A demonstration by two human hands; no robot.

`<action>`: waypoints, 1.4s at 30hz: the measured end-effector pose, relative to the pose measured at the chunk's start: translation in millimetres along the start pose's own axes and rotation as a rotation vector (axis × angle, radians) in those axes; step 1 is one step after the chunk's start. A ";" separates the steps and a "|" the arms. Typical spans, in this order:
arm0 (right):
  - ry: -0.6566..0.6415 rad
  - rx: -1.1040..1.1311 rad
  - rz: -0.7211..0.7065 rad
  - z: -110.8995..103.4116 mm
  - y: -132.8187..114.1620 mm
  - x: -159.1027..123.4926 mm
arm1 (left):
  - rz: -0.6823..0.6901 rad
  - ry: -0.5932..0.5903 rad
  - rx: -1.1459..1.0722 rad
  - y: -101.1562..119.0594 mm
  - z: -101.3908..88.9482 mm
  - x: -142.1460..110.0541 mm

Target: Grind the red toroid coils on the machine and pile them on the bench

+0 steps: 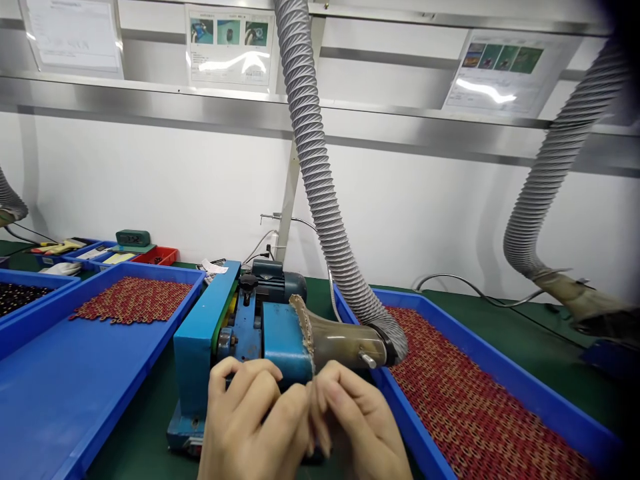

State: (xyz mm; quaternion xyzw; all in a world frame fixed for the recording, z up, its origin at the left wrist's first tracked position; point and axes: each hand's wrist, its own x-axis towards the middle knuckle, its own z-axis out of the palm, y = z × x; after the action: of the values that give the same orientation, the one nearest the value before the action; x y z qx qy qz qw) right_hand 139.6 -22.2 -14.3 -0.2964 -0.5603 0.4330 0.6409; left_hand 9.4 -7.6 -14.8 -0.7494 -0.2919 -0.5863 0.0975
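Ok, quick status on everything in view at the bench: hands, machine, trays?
left hand: fingers curled, against the blue machine
right hand: fingers curled, touching the left; contents hidden
grey hose: joined to the machine's funnel
left tray: partly filled with red rings
right tray: nearly full

— What's the bench like from where I'm looking?

— I see a green-topped bench (515,333) running along a white wall. Directly on it, at centre, sits a small blue machine (235,340).

— And to the sides?

— On my left lies a large blue tray (60,393) with a patch of red rings at its far end; another blue tray (15,280) lies beyond it. On my right a second large blue tray (550,400) lies on the mat, nearly full of red rings. Small bins (160,255) stand at the far left, and a grey cable (475,288) trails across the mat.
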 end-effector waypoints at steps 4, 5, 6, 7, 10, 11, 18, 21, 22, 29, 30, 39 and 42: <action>-0.022 -0.232 -0.373 -9.2 -2.0 4.2 | -0.089 -0.067 -0.188 -2.8 -5.4 7.6; -0.043 -0.356 -0.502 -10.1 -1.8 5.1 | -0.087 -0.109 -0.233 -3.5 -6.5 9.2; -0.057 -0.465 -0.607 -10.1 -1.3 5.5 | -0.079 -0.142 -0.257 -3.9 -7.1 10.0; -0.052 -0.553 -0.674 -9.2 -0.3 5.4 | -0.072 -0.159 -0.261 -4.1 -7.0 10.0; 0.074 -0.693 -0.597 -3.6 3.1 2.4 | -0.067 -0.111 -0.166 -2.6 -2.6 5.6; 0.090 -0.656 -0.480 -2.0 3.8 1.0 | -0.050 -0.078 -0.114 -1.8 -0.5 3.4; 0.026 -0.294 -0.312 -8.6 0.8 0.0 | -0.091 0.002 -0.111 -0.5 1.2 1.8; -0.045 -0.453 -0.536 -12.5 -0.2 4.6 | -0.110 -0.065 -0.207 -3.2 -4.7 7.5; -0.065 -0.479 -0.587 -12.8 -0.4 6.1 | -0.091 -0.100 -0.227 -4.1 -6.2 9.0; -0.030 -0.511 -0.424 -7.0 -0.1 5.5 | -0.016 -0.035 -0.030 -1.3 -0.7 4.7; -0.038 -0.376 -0.251 -6.1 -0.1 4.6 | 0.016 -0.013 0.028 -0.2 0.8 3.1; -0.125 -0.357 -0.461 -14.8 -4.8 5.7 | -0.230 -0.132 -0.403 -4.6 -2.7 9.3; -0.079 -0.590 -0.635 -12.5 -1.6 4.8 | -0.179 -0.202 -0.396 -7.3 -3.2 10.3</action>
State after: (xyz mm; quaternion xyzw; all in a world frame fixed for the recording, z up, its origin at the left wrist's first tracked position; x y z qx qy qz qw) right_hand 152.1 -17.3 -13.1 -0.2632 -0.7476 0.0469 0.6079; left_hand 4.2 0.1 -5.7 -0.7799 -0.2448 -0.5604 -0.1334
